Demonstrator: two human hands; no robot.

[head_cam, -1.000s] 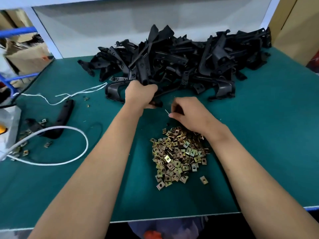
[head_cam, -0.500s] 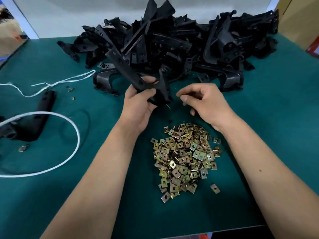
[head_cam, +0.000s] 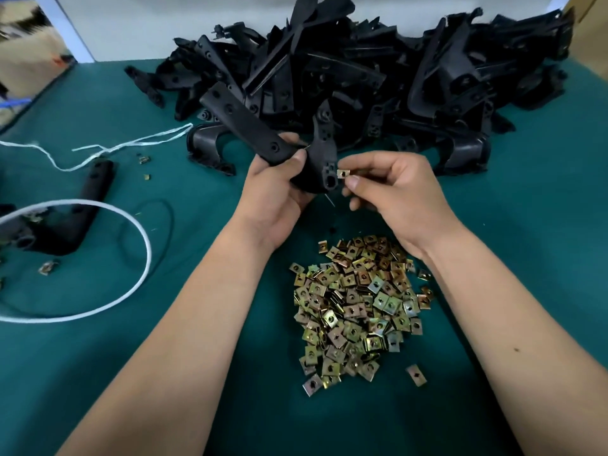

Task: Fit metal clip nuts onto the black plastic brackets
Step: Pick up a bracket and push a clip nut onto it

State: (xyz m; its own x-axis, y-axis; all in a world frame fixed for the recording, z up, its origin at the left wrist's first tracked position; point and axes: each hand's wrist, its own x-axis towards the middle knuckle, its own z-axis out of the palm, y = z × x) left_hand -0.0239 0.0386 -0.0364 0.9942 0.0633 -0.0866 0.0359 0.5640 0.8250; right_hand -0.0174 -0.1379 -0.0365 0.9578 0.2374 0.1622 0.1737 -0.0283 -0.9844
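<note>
Surface: green work mat (head_cam: 513, 245), a pale wall behind it.
Left hand (head_cam: 273, 189): grips a black plastic bracket (head_cam: 263, 139) lifted off the mat, thumb curled over its long arm.
Right hand (head_cam: 391, 192): pinches one clip nut (head_cam: 343, 173) between thumb and forefinger, the nut touching the bracket's lower tab.
Step in hand: seating this nut on the tab, by the look of it.
Next move: likely a firm push so the nut slides fully over the edge and its hole lines up with the tab's.
Supply: heap of clip nuts (head_cam: 358, 307) just below the hands; pile of brackets (head_cam: 362, 77) behind them.
Left side: another bracket (head_cam: 65, 218), white cord (head_cam: 131, 284), cardboard box (head_cam: 23, 60) off the mat.
</note>
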